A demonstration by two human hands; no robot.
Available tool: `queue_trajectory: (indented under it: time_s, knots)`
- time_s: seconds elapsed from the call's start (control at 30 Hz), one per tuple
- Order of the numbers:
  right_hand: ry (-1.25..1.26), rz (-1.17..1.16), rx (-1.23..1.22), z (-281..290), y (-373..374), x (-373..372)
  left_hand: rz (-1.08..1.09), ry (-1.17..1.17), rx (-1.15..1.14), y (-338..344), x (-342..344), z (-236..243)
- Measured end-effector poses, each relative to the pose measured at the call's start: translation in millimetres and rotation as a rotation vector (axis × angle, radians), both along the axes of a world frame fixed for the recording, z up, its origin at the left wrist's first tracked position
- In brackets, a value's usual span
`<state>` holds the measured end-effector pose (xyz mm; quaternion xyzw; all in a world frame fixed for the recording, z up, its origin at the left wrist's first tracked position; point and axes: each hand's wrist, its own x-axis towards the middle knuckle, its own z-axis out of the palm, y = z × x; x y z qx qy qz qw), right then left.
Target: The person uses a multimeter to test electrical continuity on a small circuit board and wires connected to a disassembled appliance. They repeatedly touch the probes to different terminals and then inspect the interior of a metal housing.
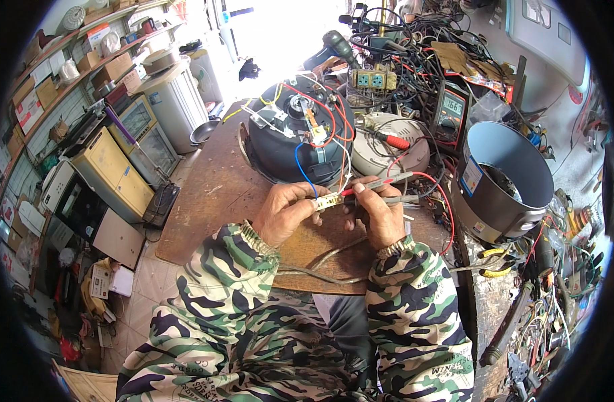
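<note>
My left hand [285, 211] pinches a small pale component [327, 199] with a blue wire running to it. My right hand [375, 216] grips multimeter probes, one red [382, 183] and one with a dark lead [402, 199]; the red one's tip is at the component. Behind both hands an upturned black appliance body [275, 153] shows exposed parts and red, yellow, white and blue wires. To its right lie a round cream plastic part [392, 152] and the multimeter [450, 107], its screen lit. Brown cord [327, 273] crosses the wooden table [198, 216] below my hands.
A dark grey open pot housing [501, 174] stands at right, among tools and tangled wires [545, 281]. A socket strip [371, 80] and cable heap sit at the back. Shelves with boxes [31, 110], cabinets [106, 171] and a white cylinder [173, 107] line the left.
</note>
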<state>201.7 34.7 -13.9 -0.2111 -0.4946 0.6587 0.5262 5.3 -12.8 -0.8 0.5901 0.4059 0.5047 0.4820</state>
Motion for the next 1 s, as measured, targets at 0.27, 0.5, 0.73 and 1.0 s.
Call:
queue_trajectory:
  time_s: [0.27, 0.5, 0.73, 1.0]
  knots:
    - [0.014, 0.016, 0.014, -5.6, 3.7, 0.5, -0.005, -0.037, 0.012, 0.9, -0.7, -2.6]
    - [0.008, -0.01, 0.001, 0.7, -1.1, -0.2, -0.014, 0.007, 0.007, 1.5, -1.4, -1.9]
    - [0.003, -0.017, 0.023, 0.6, -0.5, -0.6, -0.022, 0.027, 0.019, 2.0, -1.5, -0.5]
    - [-0.022, 0.013, 0.044, 0.8, -1.8, -0.8, 0.029, 0.046, -0.002, 2.7, -1.4, -6.0]
